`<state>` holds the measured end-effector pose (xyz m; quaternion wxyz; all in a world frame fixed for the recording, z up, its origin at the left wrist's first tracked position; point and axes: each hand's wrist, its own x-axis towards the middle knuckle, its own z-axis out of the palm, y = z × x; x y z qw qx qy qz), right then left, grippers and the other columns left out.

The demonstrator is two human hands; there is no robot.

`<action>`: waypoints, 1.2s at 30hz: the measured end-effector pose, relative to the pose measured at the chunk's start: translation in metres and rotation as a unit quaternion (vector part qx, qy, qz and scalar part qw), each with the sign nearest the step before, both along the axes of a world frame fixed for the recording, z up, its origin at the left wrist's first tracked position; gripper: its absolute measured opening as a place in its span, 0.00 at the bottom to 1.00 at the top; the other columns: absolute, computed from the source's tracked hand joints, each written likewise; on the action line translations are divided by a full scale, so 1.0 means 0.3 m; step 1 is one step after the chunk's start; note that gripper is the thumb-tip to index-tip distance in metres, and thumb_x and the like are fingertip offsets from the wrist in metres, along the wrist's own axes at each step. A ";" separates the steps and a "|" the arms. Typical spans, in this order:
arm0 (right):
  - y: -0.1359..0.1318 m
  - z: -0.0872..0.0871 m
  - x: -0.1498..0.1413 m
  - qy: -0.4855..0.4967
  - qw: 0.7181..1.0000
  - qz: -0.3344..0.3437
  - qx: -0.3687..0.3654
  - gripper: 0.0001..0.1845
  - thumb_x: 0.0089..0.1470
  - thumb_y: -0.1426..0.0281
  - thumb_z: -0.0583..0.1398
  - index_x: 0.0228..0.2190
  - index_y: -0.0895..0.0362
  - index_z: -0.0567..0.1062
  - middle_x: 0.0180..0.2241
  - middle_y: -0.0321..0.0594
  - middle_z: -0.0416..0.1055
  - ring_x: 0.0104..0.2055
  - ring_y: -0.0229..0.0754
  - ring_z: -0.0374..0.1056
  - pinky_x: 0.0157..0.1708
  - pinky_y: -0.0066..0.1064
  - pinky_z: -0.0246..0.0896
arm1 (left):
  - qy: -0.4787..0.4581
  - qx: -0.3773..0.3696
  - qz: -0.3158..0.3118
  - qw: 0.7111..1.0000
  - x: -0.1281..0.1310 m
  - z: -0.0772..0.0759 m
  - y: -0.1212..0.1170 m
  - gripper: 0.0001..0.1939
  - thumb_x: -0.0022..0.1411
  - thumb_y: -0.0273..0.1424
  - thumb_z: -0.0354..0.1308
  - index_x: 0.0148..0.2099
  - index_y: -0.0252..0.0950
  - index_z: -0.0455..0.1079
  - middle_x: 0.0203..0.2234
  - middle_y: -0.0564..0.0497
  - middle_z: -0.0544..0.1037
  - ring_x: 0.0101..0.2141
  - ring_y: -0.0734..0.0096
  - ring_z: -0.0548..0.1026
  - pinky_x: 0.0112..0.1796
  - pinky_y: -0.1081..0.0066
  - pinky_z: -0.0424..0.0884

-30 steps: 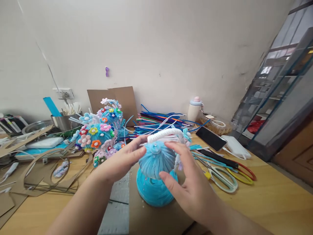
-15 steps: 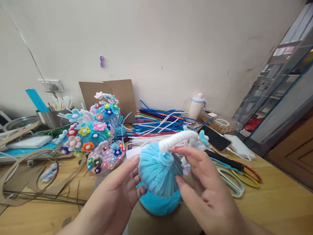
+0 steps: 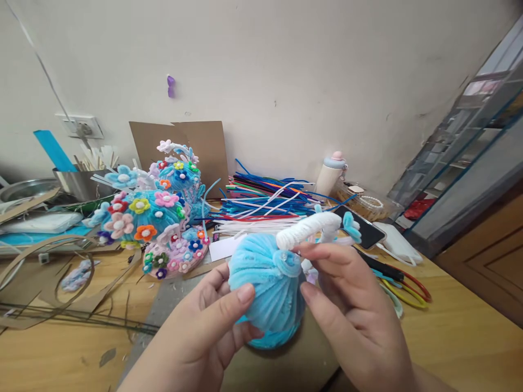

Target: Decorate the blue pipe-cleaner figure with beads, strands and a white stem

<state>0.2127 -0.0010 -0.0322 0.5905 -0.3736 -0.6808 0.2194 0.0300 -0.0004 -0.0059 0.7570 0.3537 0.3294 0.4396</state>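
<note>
A light-blue fuzzy pipe-cleaner dome (image 3: 259, 272) is held between my hands, tilted with its ringed top toward the right. My left hand (image 3: 212, 321) grips its left side, thumb across the front and fingers underneath. My right hand (image 3: 355, 310) has its thumb against the dome's right side and its index finger by the base of a white wrapped stem (image 3: 308, 230). This stem arches right from the dome's top to a small blue flower (image 3: 352, 227). Below the dome shows a brighter blue rounded piece (image 3: 275, 340), mostly hidden.
Flower-covered blue pipe-cleaner pieces (image 3: 159, 209) stand at left, before brown cardboard (image 3: 204, 141). Loose pipe cleaners (image 3: 265, 193) lie in a pile behind my hands. A bottle (image 3: 329, 174), a phone (image 3: 362, 228) and coloured-handled tools (image 3: 408, 288) are at right. Cardboard strips (image 3: 53, 294) lie at left.
My left thumb has moved onto the front of the dome. The dome has turned, its ringed top and white stem shifting slightly right. The whole view has shifted slightly.
</note>
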 end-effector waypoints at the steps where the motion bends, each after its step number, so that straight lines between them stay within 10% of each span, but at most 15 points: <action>1: 0.001 0.003 -0.004 0.006 1.000 0.002 -0.006 0.21 0.58 0.76 0.58 0.50 0.43 0.68 0.49 0.37 0.72 0.53 0.43 0.69 0.52 0.33 0.69 | -0.004 -0.003 0.003 1.000 0.000 -0.002 -0.004 0.21 0.53 0.40 0.67 0.50 0.47 0.73 0.44 0.46 0.79 0.45 0.49 0.77 0.37 0.59 0.76; 10: 0.025 0.049 -0.050 0.069 0.986 0.066 -0.140 0.13 0.59 0.69 0.60 0.45 0.41 0.72 0.44 0.33 0.73 0.47 0.41 0.70 0.48 0.32 0.67 | -0.005 -0.024 0.039 0.999 -0.005 0.005 -0.030 0.22 0.57 0.35 0.65 0.54 0.41 0.68 0.46 0.46 0.77 0.43 0.56 0.77 0.40 0.63 0.73; 22: 0.026 0.043 -0.058 0.108 0.979 0.100 -0.142 0.17 0.60 0.70 0.59 0.49 0.40 0.70 0.46 0.32 0.72 0.48 0.37 0.69 0.47 0.26 0.68 | -0.035 -0.027 0.044 0.998 0.002 0.001 -0.025 0.22 0.57 0.37 0.65 0.54 0.40 0.70 0.47 0.45 0.77 0.42 0.59 0.76 0.36 0.68 0.72; 36: 0.017 -0.037 -0.008 -0.125 0.991 -0.033 0.031 0.25 0.58 0.73 0.57 0.56 0.48 0.61 0.59 0.40 0.60 0.63 0.47 0.55 0.63 0.42 0.50 | 0.056 -0.036 0.115 0.991 -0.016 -0.022 0.044 0.21 0.55 0.40 0.65 0.51 0.42 0.74 0.47 0.48 0.77 0.42 0.63 0.73 0.32 0.72 0.69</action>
